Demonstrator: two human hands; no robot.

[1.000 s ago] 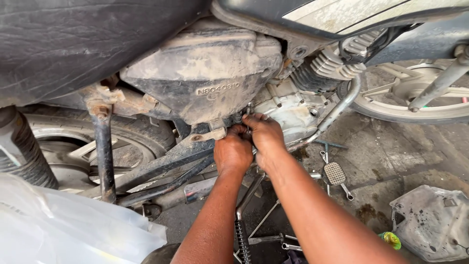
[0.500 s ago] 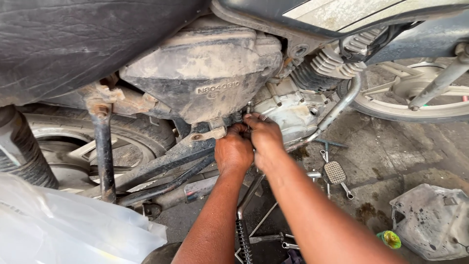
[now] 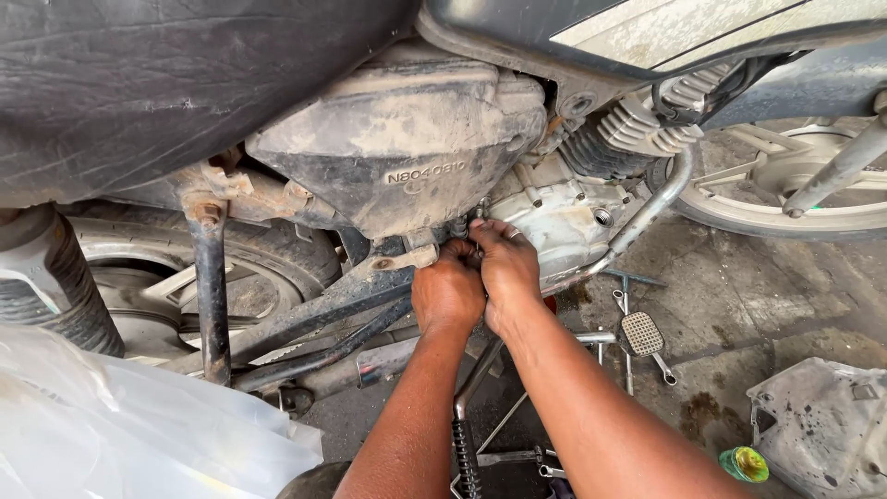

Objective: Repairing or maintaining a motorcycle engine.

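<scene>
Your left hand (image 3: pixel 447 294) and right hand (image 3: pixel 505 268) press side by side, fingers curled at a small fitting (image 3: pixel 459 226) under the dusty black side cover (image 3: pixel 407 148), though whether either grip clamps it I cannot tell, with a green-capped bottle (image 3: pixel 745 464) at four o'clock.

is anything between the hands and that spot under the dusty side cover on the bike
Nothing visible does. The left hand and right hand are already pressed together against the underside of the dusty side cover, beside the engine casing. The fingertips hide the exact part that they grip, so it cannot be told.
</scene>
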